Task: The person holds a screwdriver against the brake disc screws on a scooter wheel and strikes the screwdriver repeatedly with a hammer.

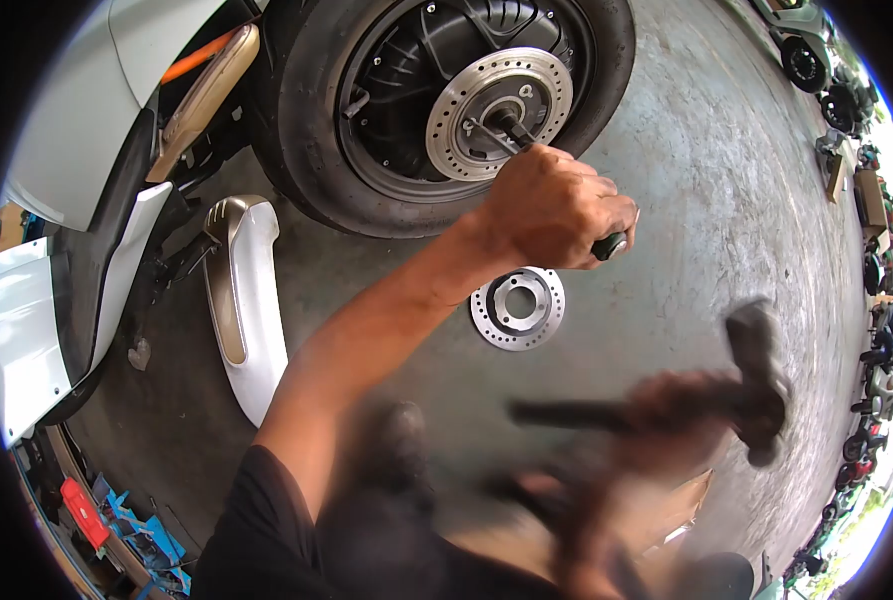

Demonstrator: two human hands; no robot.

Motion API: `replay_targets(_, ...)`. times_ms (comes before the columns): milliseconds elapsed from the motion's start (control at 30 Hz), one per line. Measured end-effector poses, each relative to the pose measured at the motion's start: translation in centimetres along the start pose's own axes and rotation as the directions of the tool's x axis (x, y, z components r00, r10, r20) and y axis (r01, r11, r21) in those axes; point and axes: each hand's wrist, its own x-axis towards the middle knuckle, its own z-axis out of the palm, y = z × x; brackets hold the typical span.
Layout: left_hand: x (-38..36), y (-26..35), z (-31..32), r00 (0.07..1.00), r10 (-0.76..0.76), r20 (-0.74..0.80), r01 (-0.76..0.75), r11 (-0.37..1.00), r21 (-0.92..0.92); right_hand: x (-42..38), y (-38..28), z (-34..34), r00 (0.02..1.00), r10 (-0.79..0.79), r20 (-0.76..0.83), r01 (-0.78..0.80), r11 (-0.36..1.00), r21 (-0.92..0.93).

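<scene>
My left hand (564, 208) is closed around the dark handle of a screwdriver (609, 246), whose butt sticks out below the fist. Its thin metal shaft runs to the bolted centre of a drilled brake disc (444, 140) mounted on a wheel (311, 120). Smeared by motion, my right hand (671, 410) grips a hammer (756, 385) by its handle, head to the right, lower than the left fist and apart from it. A second, loose brake disc (557, 310) lies flat on the floor under my left wrist.
White body panels (31, 340) of a vehicle stand on the left. A white and bronze fender-like part (261, 330) rests on the grey floor (666, 240). At lower left are a red item (84, 512) and blue scraps (151, 535). Scooters (804, 62) and parts line the right edge.
</scene>
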Motion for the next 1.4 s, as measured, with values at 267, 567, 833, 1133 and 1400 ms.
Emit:
replay_targets(267,-0.1,-0.4,0.5,1.0,0.008,-0.027,-0.007,1.0,0.016,0.5,1.8,0.6,0.981,-0.033,0.189,0.094,0.942,-0.322)
replay_targets(567,0.6,3.2,1.8,0.999,0.035,-0.019,-0.036,0.997,-0.061,-3.0,7.8,-5.9,0.831,0.553,-0.054,-0.351,0.448,-0.822)
replay_targets(833,1.2,1.3,1.3,1.0,-0.002,-0.006,0.002,1.0,0.007,-3.8,7.4,-5.5,0.825,0.564,-0.035,-0.365,0.486,-0.794)
replay_targets(1133,1.5,-0.3,1.3,1.0,-0.022,-0.002,0.022,0.998,0.055,-2.5,6.2,-4.2,0.871,0.489,-0.045,-0.352,0.557,-0.752)
replay_targets(1400,1.0,-0.5,1.4,1.0,-0.027,0.006,0.026,0.998,0.065,-1.0,6.0,-3.9,0.843,0.528,-0.106,-0.51,0.72,-0.47)
